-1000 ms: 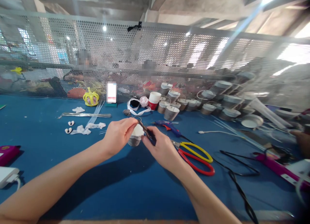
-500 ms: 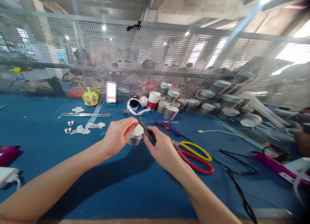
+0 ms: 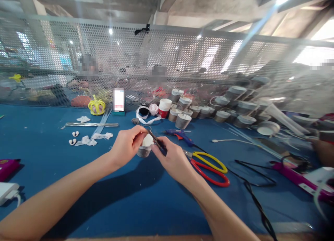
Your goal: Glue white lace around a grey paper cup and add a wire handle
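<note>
My right hand is closed around a pair of dark pliers, whose jaws slant up and left. Thumb and forefinger pinched, my left hand meets the tip of the pliers; what it grips there is too small to make out. A thin wire loop shows just behind the fingertips. Below and between both hands stands a small grey bucket with a white inside, partly covered by my fingers. Large scissors with one yellow and one red handle lie right of my right hand.
A blue glue gun lies behind the scissors. Several grey buckets are piled at the back right. White ribbon, paper cups, metal rods and a phone line the back. Black cable crosses the right side.
Both hands keep almost the same pose at the pliers' tip. The whole view has shifted very slightly; nothing on the table has visibly moved.
</note>
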The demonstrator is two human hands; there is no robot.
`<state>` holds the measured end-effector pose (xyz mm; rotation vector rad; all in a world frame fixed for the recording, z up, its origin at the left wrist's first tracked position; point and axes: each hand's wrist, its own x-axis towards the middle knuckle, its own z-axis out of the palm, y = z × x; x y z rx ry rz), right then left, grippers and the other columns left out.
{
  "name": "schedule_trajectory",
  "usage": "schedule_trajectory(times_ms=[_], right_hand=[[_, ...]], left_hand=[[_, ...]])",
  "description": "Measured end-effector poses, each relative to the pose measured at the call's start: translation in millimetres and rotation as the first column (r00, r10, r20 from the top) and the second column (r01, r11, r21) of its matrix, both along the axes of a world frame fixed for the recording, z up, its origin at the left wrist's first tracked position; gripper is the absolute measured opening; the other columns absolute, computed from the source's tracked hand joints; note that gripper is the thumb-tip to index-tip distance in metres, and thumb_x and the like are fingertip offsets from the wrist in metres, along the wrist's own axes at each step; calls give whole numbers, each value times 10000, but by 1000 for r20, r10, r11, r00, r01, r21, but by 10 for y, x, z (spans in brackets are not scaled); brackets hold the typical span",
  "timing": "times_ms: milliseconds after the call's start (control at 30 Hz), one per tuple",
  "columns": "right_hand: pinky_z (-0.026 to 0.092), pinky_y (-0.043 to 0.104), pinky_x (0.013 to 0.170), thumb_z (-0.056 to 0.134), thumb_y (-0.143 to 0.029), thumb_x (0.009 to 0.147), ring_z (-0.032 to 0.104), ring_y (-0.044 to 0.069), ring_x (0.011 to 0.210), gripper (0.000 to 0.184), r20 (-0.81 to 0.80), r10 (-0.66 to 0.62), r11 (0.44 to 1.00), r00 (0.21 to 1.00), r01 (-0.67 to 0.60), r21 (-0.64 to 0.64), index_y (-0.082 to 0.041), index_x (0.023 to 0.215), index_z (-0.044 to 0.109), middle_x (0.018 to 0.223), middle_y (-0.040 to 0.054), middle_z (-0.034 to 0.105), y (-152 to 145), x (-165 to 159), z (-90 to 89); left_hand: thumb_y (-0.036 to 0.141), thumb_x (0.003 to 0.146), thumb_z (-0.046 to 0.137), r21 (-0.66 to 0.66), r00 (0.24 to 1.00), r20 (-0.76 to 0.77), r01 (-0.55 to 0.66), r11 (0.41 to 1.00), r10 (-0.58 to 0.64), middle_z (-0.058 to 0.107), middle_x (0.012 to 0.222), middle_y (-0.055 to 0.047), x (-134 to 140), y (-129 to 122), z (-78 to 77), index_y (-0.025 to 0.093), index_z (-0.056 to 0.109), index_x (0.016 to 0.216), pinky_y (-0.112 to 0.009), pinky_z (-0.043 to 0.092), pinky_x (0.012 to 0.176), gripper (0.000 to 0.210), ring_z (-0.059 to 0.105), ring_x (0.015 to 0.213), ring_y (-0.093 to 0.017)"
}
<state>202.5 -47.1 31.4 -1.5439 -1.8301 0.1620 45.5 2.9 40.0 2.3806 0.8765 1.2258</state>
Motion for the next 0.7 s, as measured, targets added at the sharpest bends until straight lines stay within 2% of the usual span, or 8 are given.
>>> schedule_trajectory(times_ms=[100, 200, 433, 700], right_hand=[[414, 251, 604, 451, -345, 804, 581, 160, 690, 248, -38, 12, 1000, 999, -13, -18, -147, 933, 527, 794, 55, 635, 6, 22, 16], [415, 253, 616, 453, -353, 800, 578, 163, 706, 257, -37, 6, 999, 999, -7, -32, -145, 931, 528, 802, 60, 633, 11, 40, 22], [414, 257, 636, 452, -342, 800, 579, 165, 727, 249, -37, 23, 998, 999, -25, -65, -147, 940, 519, 832, 68, 631, 13, 26, -2], [402, 261, 593, 415, -357, 820, 582, 173, 664, 221, 22, -7, 999, 1000, 7, -38, -164, 844, 520, 735, 54, 632, -1, 17, 15]], left_hand=[[228, 823, 409, -132, 997, 76, 30, 991, -20, 564, 625, 8, 12, 5, 13, 140, 544, 808, -172, 371, 513, 162, 463, 525, -67], [244, 817, 421, -202, 990, 136, 68, 977, -41, 556, 615, 9, 27, 11, 10, 138, 557, 847, -180, 386, 514, 175, 473, 529, -73], [238, 812, 432, -213, 994, 98, 63, 975, -42, 532, 576, 22, 36, -9, 23, 138, 576, 823, -182, 375, 521, 176, 448, 520, -67], [278, 827, 408, -275, 992, 93, 112, 955, -90, 499, 551, 30, 32, -18, 47, 137, 584, 834, -188, 351, 508, 226, 432, 509, -70]])
